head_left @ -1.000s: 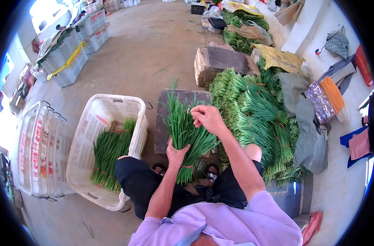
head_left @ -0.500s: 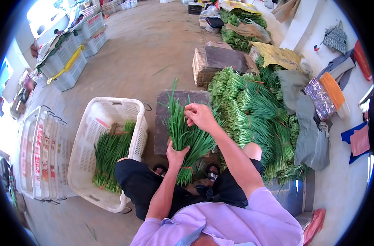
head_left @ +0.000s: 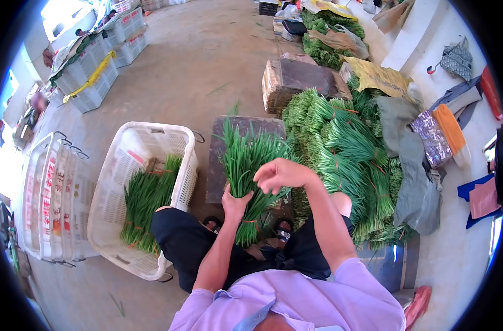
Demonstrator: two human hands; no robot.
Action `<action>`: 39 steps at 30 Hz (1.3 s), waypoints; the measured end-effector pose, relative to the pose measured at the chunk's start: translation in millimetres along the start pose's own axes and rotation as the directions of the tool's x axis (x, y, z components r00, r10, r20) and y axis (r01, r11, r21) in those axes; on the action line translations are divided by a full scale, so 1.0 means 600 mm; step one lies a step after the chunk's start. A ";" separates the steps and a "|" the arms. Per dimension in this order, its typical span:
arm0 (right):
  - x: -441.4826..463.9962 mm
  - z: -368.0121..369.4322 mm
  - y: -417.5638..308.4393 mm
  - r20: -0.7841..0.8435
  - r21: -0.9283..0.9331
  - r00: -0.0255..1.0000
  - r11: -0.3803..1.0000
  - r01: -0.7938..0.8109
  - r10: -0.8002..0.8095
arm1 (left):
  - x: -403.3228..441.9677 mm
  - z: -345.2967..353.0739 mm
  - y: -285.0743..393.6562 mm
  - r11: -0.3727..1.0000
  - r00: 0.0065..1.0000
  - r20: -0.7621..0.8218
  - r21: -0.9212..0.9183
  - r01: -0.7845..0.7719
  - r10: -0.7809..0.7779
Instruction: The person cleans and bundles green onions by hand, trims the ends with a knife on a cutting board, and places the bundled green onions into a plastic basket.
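My left hand (head_left: 237, 204) is closed around a bunch of long green chives (head_left: 241, 168) in front of my knees. The leafy ends fan out upward, and a reddish band circles the bunch near its lower end. My right hand (head_left: 284, 175) hovers over the right side of the leaves. Its fingers are bent and apart, and I see nothing between them. Behind the leaves lies a dark flat board (head_left: 217, 185), partly covered by the bunch.
Left of my knee stands a white plastic crate (head_left: 105, 220) holding banded chives (head_left: 152, 204). Nested white crates (head_left: 55, 204) are farther left. A large heap of banded chives (head_left: 345, 160) rises at my right, beside a grey cloth (head_left: 419, 187). A worn box (head_left: 301, 83) stands ahead.
My right hand has moved down and to the right, away from the leaf tips, and its fingers have opened. The leaves have spread wider; my left hand keeps its hold.
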State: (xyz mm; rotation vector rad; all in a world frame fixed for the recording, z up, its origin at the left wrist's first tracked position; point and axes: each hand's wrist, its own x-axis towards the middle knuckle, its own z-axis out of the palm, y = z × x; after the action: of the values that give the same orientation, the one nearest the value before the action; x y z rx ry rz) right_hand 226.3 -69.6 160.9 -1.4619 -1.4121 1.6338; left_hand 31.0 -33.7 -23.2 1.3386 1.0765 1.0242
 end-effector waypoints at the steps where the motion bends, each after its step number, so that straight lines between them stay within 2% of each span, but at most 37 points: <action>1: 0.011 -0.001 0.012 -0.077 0.005 0.996 0.999 0.040 -0.040 | 0.001 0.001 -0.002 0.999 1.000 -0.003 -0.038 0.001 -0.001; 2: 0.021 -0.003 0.024 -0.078 0.005 0.996 0.999 0.043 -0.042 | 0.002 0.003 -0.004 0.999 1.000 -0.003 -0.037 -0.002 0.001; 4: 0.035 0.006 0.023 -0.366 -0.056 0.922 0.992 0.110 -0.123 | -0.002 0.000 0.002 0.996 1.000 0.018 -0.087 0.022 -0.021; 5: 0.042 0.012 0.021 -0.442 -0.072 0.889 0.992 0.101 -0.123 | -0.003 -0.001 0.005 0.996 1.000 0.017 -0.086 0.020 -0.019; 10: 0.066 0.037 0.014 -0.478 -0.115 0.865 0.988 0.107 -0.149 | -0.006 -0.004 0.012 1.000 0.999 0.024 -0.015 0.023 -0.022; 12: 0.076 0.032 0.022 -0.483 -0.055 0.858 0.984 0.167 -0.173 | -0.007 -0.005 0.011 1.000 1.000 0.020 -0.017 0.011 -0.011; 13: 0.074 0.026 0.022 -0.563 0.093 0.810 0.961 0.261 -0.166 | -0.007 -0.006 0.012 1.000 1.000 0.018 -0.019 0.002 -0.002; 14: 0.077 0.013 0.020 -0.617 0.098 0.764 0.945 0.312 -0.189 | -0.007 -0.005 0.012 1.000 1.000 0.009 -0.022 0.006 -0.006; 17: 0.068 0.014 0.003 -0.609 0.126 0.766 0.928 0.350 -0.206 | -0.008 -0.004 0.008 1.000 1.000 0.008 -0.011 -0.006 0.006; 19: 0.073 0.024 0.001 -0.491 0.197 0.850 0.926 0.323 -0.192 | -0.011 0.000 0.021 0.998 1.000 0.008 0.066 0.002 -0.002; 22: 0.089 0.034 0.005 -0.458 0.171 0.872 0.945 0.278 -0.174 | -0.011 0.003 0.020 0.999 1.000 0.008 0.037 -0.002 0.002; 24: 0.095 0.033 0.010 -0.452 0.174 0.872 0.940 0.292 -0.187 | -0.013 -0.002 0.017 0.997 1.000 0.006 0.076 -0.008 0.008; 26: 0.095 0.020 0.014 -0.611 0.329 0.770 0.825 0.459 -0.185 | -0.012 -0.003 0.018 0.994 1.000 0.000 0.108 -0.014 0.014; 28: 0.092 0.022 0.004 -0.640 0.310 0.738 0.806 0.504 -0.215 | -0.015 -0.003 0.013 0.990 1.000 0.003 0.142 -0.017 0.016; 30: 0.092 0.029 -0.009 -0.574 0.118 0.785 0.924 0.364 -0.235 | -0.014 0.001 0.007 0.991 1.000 -0.002 0.134 -0.016 0.016; 32: 0.087 0.041 -0.022 -0.570 0.063 0.783 0.938 0.341 -0.246 | -0.012 0.006 -0.004 0.994 1.000 0.016 0.107 -0.014 0.012; 35: 0.088 0.056 -0.040 -0.567 -0.132 0.784 0.967 0.218 -0.254 | -0.012 0.007 -0.003 0.993 1.000 0.021 0.118 -0.021 0.019; 39: 0.106 0.056 -0.027 -0.540 -0.134 0.808 0.972 0.192 -0.234 | -0.015 0.005 -0.003 0.989 1.000 0.001 0.151 0.005 -0.005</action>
State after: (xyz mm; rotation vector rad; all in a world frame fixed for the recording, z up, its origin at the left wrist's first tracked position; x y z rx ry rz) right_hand 173.8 -19.7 147.3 -1.5809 -1.2439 0.9141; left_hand 32.1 -42.9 -25.1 1.4560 1.1751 0.9532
